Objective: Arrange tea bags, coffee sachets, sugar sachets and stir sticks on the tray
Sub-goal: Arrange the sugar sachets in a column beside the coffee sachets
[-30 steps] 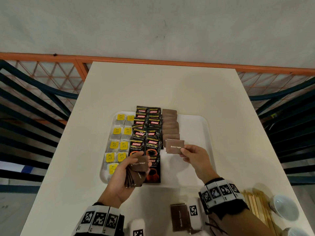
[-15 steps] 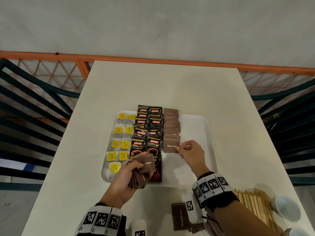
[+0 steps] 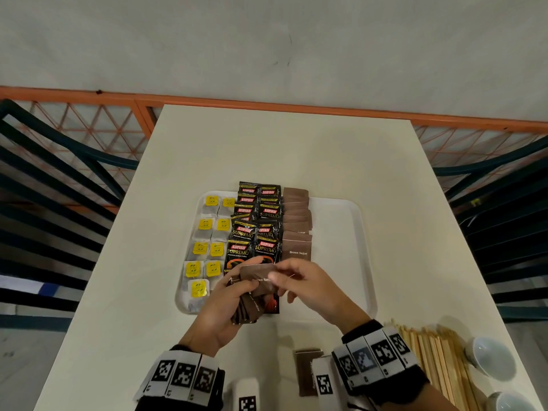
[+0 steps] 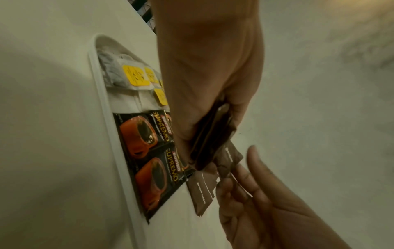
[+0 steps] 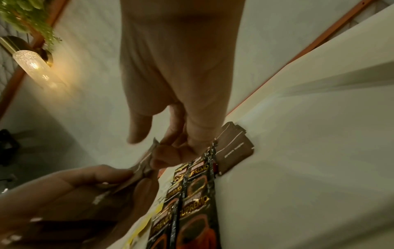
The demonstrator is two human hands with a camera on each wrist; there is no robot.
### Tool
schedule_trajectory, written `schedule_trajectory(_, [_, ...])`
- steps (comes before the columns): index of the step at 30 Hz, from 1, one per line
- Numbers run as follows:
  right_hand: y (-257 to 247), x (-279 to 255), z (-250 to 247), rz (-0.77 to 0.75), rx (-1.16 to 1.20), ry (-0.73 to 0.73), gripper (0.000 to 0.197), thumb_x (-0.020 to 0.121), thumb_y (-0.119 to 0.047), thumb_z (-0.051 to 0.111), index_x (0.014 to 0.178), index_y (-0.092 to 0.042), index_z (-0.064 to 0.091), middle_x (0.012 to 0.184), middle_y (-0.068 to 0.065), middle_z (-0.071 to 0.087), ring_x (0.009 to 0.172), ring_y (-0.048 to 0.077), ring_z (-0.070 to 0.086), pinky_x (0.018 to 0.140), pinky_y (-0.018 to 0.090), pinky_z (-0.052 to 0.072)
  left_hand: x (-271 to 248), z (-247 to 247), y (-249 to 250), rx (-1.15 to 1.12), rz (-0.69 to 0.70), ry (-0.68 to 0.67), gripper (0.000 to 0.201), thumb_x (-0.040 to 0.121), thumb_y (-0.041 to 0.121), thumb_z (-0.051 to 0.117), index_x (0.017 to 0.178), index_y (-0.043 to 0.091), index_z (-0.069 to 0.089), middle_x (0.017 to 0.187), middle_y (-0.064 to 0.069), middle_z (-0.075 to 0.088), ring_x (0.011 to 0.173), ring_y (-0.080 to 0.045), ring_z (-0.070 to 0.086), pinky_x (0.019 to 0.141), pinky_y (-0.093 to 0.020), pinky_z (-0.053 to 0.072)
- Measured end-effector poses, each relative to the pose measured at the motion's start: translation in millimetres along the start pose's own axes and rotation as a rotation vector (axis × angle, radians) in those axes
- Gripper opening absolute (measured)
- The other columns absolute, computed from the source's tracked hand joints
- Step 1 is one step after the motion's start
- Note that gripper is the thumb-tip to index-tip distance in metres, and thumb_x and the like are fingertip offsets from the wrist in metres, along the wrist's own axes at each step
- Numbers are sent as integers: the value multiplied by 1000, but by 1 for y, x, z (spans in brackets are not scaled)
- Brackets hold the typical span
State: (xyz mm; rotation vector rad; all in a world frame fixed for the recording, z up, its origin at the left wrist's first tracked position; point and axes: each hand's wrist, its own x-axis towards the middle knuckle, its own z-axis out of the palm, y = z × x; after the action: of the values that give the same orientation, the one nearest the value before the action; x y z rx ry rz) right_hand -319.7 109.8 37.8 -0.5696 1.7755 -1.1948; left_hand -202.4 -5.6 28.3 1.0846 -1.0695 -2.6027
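A white tray holds two columns of yellow-tagged tea bags, two columns of black coffee sachets and one column of brown sugar sachets. Over the tray's near edge my left hand grips a stack of brown sugar sachets, seen edge-on in the left wrist view as the stack. My right hand pinches the top sachet of that stack between thumb and fingers. The nearest laid sugar sachet lies just beyond both hands.
Wooden stir sticks lie on the table at the near right, beside two white cups. A few more brown sachets lie near the table's front edge. The tray's right half is bare. Dark chairs flank the table.
My right hand let go of a sugar sachet at the near end of the brown column, then drew back left to the stack and took hold of its top sachet.
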Motion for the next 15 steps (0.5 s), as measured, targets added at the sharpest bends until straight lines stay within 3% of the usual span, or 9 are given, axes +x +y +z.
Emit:
schedule_trajectory(3, [2, -2, 1, -12, 21, 3, 9, 85, -12, 64, 93, -12, 64, 78, -2, 64, 63, 3, 58, 59, 15, 50, -2, -3, -1, 39, 10, -21, 41, 86, -9, 47, 115, 15, 64, 105, -14, 71, 92, -32, 67, 75, -39, 54])
schedule_trajectory(8, [9, -9, 2, 12, 95, 10, 7, 87, -9, 60, 82, -14, 58, 84, 5, 63, 71, 13, 62, 61, 20, 53, -7, -3, -1, 130, 74, 50, 37, 81, -12, 55, 104, 14, 67, 99, -15, 68, 74, -24, 67, 55, -27, 56])
schedule_trajectory(12, [14, -15, 1, 42, 172, 12, 3, 89, -6, 56, 91, -7, 59, 82, 7, 61, 63, 8, 61, 57, 17, 47, -11, -3, -2, 259, 122, 43, 40, 79, -13, 59, 97, 21, 70, 100, -15, 65, 71, -23, 60, 54, -25, 53])
schedule_trajectory(15, [18, -17, -1, 97, 227, 8, 8, 91, -7, 54, 96, -7, 60, 80, 5, 61, 63, 6, 60, 58, 17, 46, -11, -1, -2, 279, 109, 40, 41, 81, -13, 58, 102, 21, 68, 103, -14, 65, 74, -24, 61, 58, -26, 55])
